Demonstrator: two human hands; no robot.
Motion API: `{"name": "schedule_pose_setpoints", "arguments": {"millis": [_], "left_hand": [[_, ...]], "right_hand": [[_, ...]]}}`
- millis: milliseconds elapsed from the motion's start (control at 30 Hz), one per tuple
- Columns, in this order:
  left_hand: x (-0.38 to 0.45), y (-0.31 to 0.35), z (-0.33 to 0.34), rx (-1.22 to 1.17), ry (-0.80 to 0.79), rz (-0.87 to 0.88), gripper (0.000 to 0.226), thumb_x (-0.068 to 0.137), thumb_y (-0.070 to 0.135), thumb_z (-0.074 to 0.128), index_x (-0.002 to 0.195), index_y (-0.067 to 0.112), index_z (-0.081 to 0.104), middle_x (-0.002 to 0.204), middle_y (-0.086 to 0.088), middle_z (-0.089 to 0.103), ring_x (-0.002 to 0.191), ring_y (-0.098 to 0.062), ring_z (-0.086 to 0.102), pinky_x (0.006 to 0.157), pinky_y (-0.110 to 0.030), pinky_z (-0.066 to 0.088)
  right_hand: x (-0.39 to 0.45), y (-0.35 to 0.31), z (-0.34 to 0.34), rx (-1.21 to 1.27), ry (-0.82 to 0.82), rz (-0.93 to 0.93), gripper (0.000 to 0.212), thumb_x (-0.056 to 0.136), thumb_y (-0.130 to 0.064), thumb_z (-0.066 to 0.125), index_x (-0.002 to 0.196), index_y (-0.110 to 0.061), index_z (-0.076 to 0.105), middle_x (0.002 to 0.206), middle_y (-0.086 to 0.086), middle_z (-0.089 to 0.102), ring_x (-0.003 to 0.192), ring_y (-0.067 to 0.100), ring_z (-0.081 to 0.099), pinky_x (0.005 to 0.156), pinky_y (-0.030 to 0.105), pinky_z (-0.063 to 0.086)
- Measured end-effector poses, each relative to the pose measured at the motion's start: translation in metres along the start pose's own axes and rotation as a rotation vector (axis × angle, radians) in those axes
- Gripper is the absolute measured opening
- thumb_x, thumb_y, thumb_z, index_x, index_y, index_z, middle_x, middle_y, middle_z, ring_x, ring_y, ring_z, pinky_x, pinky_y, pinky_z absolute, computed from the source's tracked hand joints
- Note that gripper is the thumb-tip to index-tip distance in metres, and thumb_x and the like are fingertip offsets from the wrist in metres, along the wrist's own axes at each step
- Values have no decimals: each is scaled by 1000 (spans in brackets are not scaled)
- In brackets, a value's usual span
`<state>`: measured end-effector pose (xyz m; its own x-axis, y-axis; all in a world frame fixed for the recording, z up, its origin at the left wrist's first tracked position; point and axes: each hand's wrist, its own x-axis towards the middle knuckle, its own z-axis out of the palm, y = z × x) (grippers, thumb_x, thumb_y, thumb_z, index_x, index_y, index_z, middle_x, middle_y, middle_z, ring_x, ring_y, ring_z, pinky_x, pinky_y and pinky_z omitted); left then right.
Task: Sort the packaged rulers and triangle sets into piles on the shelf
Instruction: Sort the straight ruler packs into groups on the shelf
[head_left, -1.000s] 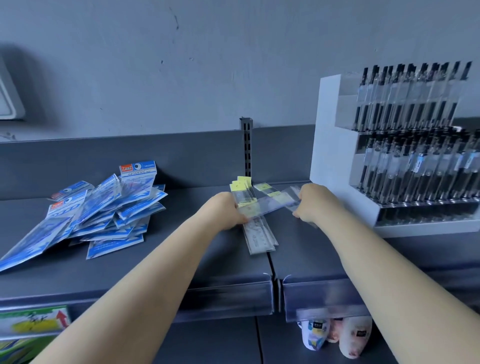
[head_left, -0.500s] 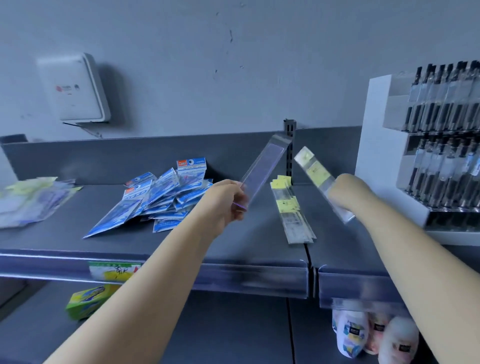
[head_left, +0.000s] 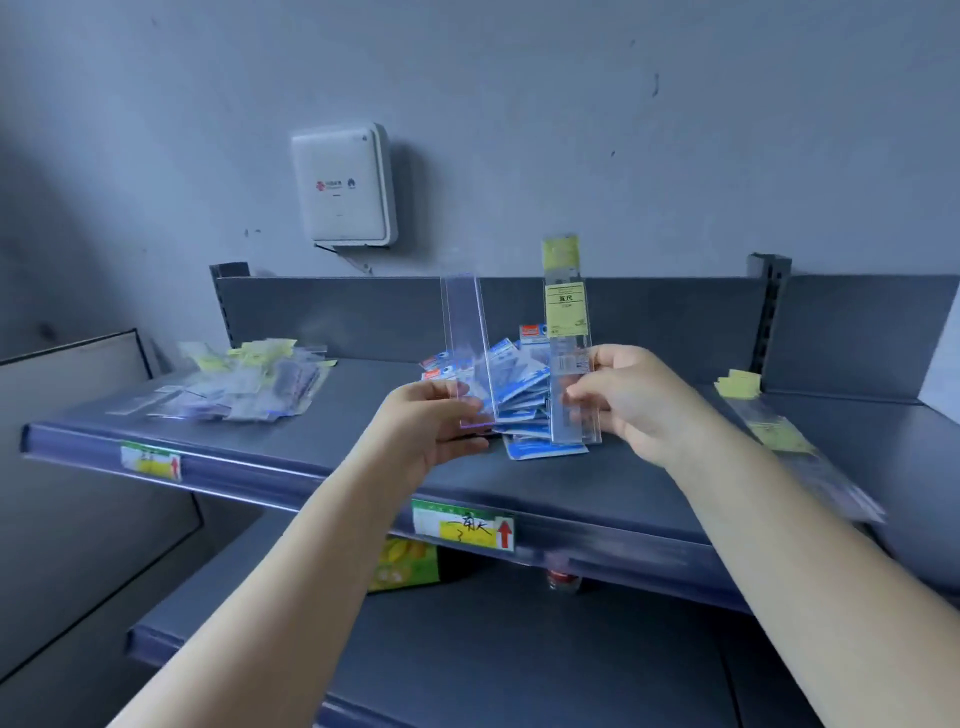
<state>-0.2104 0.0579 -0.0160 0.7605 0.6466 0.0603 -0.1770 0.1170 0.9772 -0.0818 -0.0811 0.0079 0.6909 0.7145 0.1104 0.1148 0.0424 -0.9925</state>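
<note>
1. the view had swung left off the pen rack: the wall box (head_left: 340, 184) and a far-left pile (head_left: 234, 382) of yellow-tagged packs, unseen a second before, now showed on the shelf (head_left: 322, 467).
2. the left hand (head_left: 434, 428) had lifted from the right pile; its fingers (head_left: 447, 391) pinched the lower end of a clear ruler (head_left: 465, 343), which stood upright above them.
3. behind both hands lay the blue pile (head_left: 522, 400), the triangle sets by the look of them.
4. the right hand (head_left: 631, 400) pinched a tagged ruler (head_left: 569, 353) mid-length, upright, its yellow tag on top.
5. the right pile (head_left: 769, 426) lay on the shelf beside the right forearm.
6. judged from this, both rulers were picked and heading left, probably toward the far-left pile; neither was yet placed.
</note>
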Motion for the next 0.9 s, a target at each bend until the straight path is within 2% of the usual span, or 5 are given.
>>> {"name": "schedule_pose_setpoints", "arguments": {"millis": [100, 200, 667, 767, 900], "left_hand": [[6, 13, -48, 49, 39, 7, 21, 86, -7, 58, 77, 11, 52, 71, -5, 62, 53, -13, 67, 48, -25, 55], [11, 24, -95, 129, 96, 41, 21, 85, -7, 60, 77, 11, 52, 67, -4, 59, 51, -12, 65, 49, -24, 55], [58, 63, -272, 367, 264, 135, 20, 83, -10, 62, 80, 7, 53, 72, -9, 58, 42, -4, 63, 41, -19, 51], [82, 79, -298, 466, 307, 155, 15, 83, -8, 63, 91, 1, 55, 72, -9, 59, 41, -2, 62, 39, -16, 49], [110, 86, -320, 674, 342, 130, 31, 82, -1, 67, 111, -5, 55, 71, -8, 60, 42, -6, 60, 42, -20, 48]], "right_hand": [[14, -1, 52, 56, -45, 3, 25, 88, 12, 48, 103, -4, 60, 84, 6, 61, 70, 14, 59, 59, 22, 53], [28, 0, 104, 84, -87, -2, 19, 87, 10, 52, 95, -6, 59, 81, 6, 60, 68, 14, 59, 52, 18, 53], [91, 15, 272, 21, -134, -53, 29, 86, 4, 61, 113, -4, 61, 82, 0, 66, 66, 10, 63, 54, 17, 52], [106, 12, 292, -4, -134, -57, 29, 86, 3, 62, 114, -4, 61, 80, -1, 65, 65, 9, 61, 57, 18, 51], [130, -2, 316, -28, -123, -92, 38, 85, 3, 63, 122, -1, 57, 79, 0, 65, 66, 11, 59, 60, 20, 48]]}}
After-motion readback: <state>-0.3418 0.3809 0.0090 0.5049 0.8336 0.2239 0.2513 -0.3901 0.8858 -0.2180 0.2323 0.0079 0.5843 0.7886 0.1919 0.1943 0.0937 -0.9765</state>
